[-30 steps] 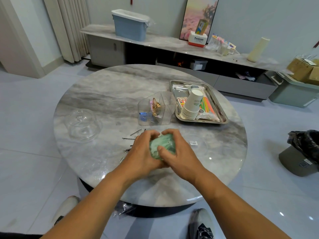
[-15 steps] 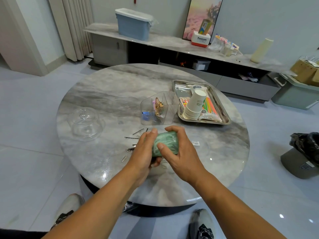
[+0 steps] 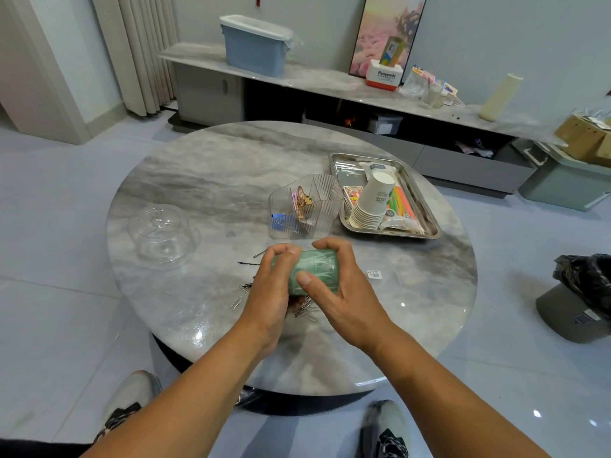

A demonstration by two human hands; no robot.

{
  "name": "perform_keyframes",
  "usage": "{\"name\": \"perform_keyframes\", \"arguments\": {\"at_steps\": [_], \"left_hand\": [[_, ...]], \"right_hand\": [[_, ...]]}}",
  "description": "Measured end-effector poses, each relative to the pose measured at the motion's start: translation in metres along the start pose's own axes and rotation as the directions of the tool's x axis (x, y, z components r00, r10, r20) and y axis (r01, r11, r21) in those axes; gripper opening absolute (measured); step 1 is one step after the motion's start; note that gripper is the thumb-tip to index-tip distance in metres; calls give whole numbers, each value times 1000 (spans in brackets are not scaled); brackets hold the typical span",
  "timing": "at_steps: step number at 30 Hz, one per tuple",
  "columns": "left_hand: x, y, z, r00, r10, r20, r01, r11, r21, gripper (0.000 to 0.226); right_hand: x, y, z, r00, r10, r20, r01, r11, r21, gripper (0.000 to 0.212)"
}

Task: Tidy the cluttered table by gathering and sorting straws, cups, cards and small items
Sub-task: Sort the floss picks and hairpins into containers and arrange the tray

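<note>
Head camera looks down on a round marble surface (image 3: pixel 211 180), where both hands meet over its near middle. The left hand (image 3: pixel 274 292) curls its fingers round the left end of a small green translucent container (image 3: pixel 317 269) lying on its side, and the right hand (image 3: pixel 334 289) wraps the right end, thumb pressed on the front. The container is lifted just above a scatter of paper clips (image 3: pixel 307 309) and hairpins (image 3: pixel 248 263) that lie on the surface under and to the left of the hands. Beyond the hands stands a clear ribbed organizer (image 3: pixel 305 206) with divided compartments that hold gold clips and something blue. Just right of it sits a metal tray (image 3: pixel 426 219) carrying a stack of paper cups (image 3: pixel 372 203) lying tilted, coloured straws (image 3: pixel 401 203) and packets. A clear domed lid (image 3: pixel 162 234) rests well to the left. A small white tag (image 3: pixel 374 274) lies near the right hand. Two shoes show below the edge of the surface.
</note>
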State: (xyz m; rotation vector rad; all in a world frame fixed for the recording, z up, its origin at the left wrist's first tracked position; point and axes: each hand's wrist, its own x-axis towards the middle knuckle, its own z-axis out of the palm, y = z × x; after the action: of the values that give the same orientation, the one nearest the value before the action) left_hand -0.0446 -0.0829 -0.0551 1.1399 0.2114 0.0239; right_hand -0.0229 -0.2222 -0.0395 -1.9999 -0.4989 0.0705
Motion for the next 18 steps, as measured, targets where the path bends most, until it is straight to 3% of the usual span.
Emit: {"name": "perform_keyframes", "arguments": {"at_steps": [7, 18], "left_hand": [[-3, -10, 1, 999, 43, -23, -42, 999, 32, 26], [-8, -19, 3, 995, 88, -51, -90, 995, -44, 29]], "right_hand": [[-2, 2, 4, 1000, -16, -8, 15, 992, -128, 42], [-7, -2, 19, 996, 74, -57, -63, 983, 173, 44]]}}
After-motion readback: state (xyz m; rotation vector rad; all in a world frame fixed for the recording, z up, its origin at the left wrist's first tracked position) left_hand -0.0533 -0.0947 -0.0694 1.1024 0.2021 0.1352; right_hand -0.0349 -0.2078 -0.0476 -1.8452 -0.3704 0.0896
